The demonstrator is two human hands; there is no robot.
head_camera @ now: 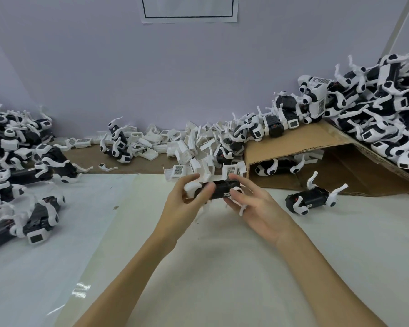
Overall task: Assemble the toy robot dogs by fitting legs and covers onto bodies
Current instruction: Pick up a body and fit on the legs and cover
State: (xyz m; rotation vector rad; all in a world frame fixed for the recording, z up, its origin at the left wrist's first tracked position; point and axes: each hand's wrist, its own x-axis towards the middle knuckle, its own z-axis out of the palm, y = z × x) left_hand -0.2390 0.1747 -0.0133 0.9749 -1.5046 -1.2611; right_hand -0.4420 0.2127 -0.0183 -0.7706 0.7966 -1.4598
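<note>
Head view: above the tabletop's (222, 267) middle, toward its far edge, left hand (184, 204) and right hand (253, 206) fingers curl around the black plastic toy dog body (224, 188). Best press its white leg (242, 210) squarely until seated.

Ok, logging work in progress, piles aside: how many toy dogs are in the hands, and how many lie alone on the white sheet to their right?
Held toy dog, gripped by left hand and right hand: 1
Lone toy dog on white sheet: 1
Total: 2
</note>
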